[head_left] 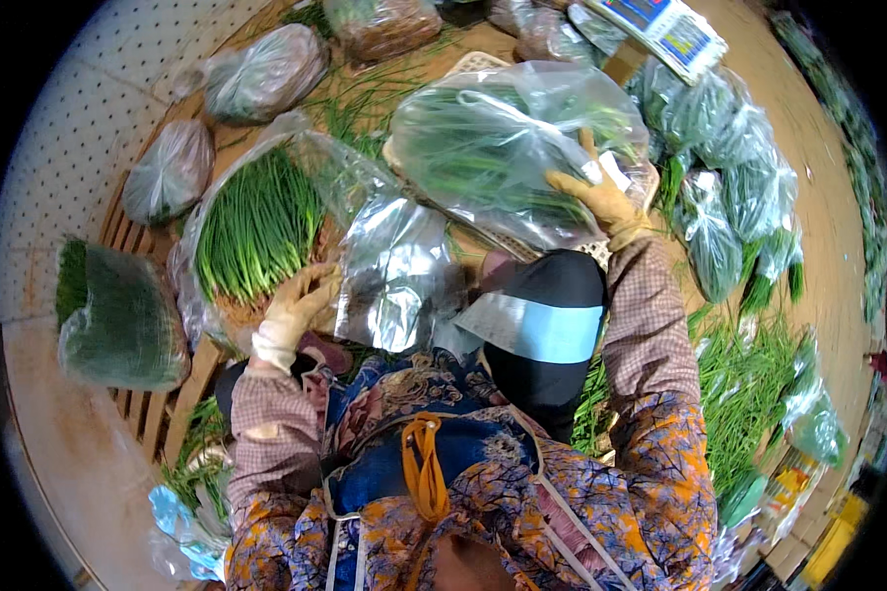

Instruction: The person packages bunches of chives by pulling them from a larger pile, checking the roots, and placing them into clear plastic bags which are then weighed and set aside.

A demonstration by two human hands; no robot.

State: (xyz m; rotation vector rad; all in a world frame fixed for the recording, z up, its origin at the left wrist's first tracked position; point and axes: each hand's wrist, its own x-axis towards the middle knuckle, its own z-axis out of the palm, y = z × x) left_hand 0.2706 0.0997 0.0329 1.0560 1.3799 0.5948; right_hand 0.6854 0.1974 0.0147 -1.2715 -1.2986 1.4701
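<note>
Left hand (301, 303): reached less far forward than the other, in a pale glove (278, 340), fingers loosely bent and a little apart, nothing clenched.
Left wrist (269, 365): roughly in line with the arm, angled slightly to the person's right.
Left forearm (284, 409): low and close to the body, inside a checked sleeve.
Right hand (609, 205): stretched further out, in a tan glove (629, 232), fingers (567, 183) splayed, one pointing ahead, another toward the left.
Right forearm (647, 315): nearly straight forward, checked cloth below, flowered cloth above.
Right knee (552, 286): bent and raised between both arms, in dark cloth.
</note>
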